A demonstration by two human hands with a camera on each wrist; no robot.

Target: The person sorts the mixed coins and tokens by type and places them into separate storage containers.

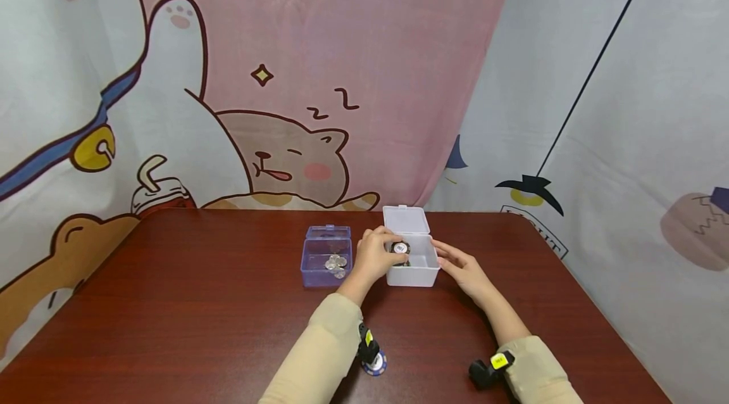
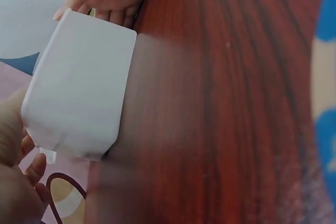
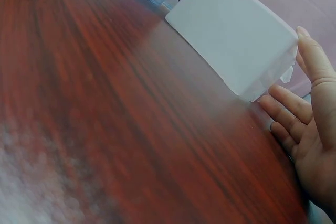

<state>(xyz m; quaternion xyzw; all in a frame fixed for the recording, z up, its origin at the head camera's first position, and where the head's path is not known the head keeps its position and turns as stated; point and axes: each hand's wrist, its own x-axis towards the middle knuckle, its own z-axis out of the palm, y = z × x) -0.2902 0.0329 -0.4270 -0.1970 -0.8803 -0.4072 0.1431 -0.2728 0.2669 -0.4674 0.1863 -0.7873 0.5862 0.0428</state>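
A small white lidded box [image 1: 413, 276] stands on the table with its lid [image 1: 406, 220] tipped back. My left hand [image 1: 373, 256] reaches over its left side, thumb and forefinger around a black-and-white poker chip [image 1: 401, 247]. Part of another dark chip shows below that thumb. In the left wrist view, the other fingers [image 2: 35, 169] curl outside the box. My right hand [image 1: 468, 272] rests against the right side, its thumb [image 3: 313, 59] at the rim and its fingers loosely extended. The box's front wall [image 3: 233, 38] hides the chips from both wrist views.
A clear purple box [image 1: 315, 278], lid raised, stands left of the white one with several silver coins [image 1: 336, 263] inside. A blue-and-white poker chip [image 1: 376, 364] lies on the brown table [image 1: 199, 303] beneath my left wrist. A patterned cloth [image 1: 398, 75] hangs behind.
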